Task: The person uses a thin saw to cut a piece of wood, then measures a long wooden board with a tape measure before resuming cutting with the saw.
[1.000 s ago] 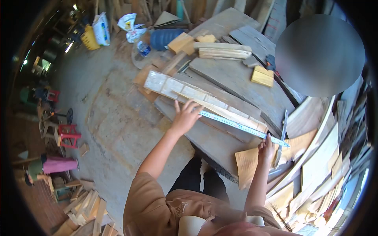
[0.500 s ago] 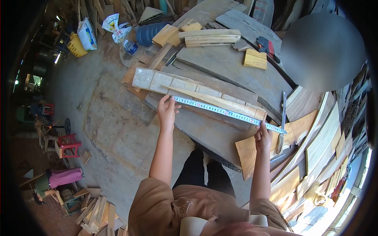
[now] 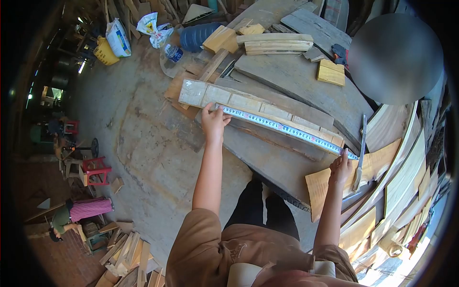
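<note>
A white-and-blue measuring tape [image 3: 282, 127] is stretched along the near edge of a long wooden piece [image 3: 193, 92] with lines across it. My left hand [image 3: 213, 125] pinches the tape near the left part of the wood. At the other end, my right hand [image 3: 340, 170] grips the tape near its tip, just past the wood's right end. To the right of that hand lies a long-bladed knife [image 3: 363, 143] with its handle toward me. The wood rests on larger boards [image 3: 287, 86].
A yellowish wood block [image 3: 331, 73], stacked strips [image 3: 278, 45] and a blue jug [image 3: 198, 37] lie farther back. Curved planks [image 3: 397, 153] lean at right. Red stools [image 3: 97, 171] and a person in a striped garment [image 3: 91, 210] are at left, with scrap wood [image 3: 126, 256] below.
The whole view has shifted, so everything appears farther right. The tape now lies closer against the wood. My right hand has moved nearer the tape's tip, leaving a shorter end sticking out.
</note>
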A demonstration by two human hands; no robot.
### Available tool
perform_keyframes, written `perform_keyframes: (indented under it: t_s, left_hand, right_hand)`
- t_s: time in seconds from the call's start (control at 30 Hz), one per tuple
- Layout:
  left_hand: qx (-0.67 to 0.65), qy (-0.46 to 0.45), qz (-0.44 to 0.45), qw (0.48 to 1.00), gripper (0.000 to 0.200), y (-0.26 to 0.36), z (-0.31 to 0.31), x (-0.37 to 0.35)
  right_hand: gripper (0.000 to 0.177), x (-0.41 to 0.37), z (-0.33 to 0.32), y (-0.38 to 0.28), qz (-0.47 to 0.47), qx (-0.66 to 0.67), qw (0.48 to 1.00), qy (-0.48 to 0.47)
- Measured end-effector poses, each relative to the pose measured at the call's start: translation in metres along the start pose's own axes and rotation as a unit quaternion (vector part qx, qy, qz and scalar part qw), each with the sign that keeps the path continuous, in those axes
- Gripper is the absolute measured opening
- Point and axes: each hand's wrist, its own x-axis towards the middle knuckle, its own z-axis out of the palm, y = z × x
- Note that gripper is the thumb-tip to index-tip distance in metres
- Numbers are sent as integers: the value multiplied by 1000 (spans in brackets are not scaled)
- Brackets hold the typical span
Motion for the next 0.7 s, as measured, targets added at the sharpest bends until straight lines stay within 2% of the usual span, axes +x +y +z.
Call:
perform_keyframes:
  t_s: [0.3,0.7]
  left_hand:
    - [4,11,-4,1000,32,-8,0,12]
    - [-19,14,-37,999,27,-5,-8,23]
  right_hand:
    - [21,10,-8,8,17,-49,998,-25]
    - [25,9,0,2,23,-68,997,-11]
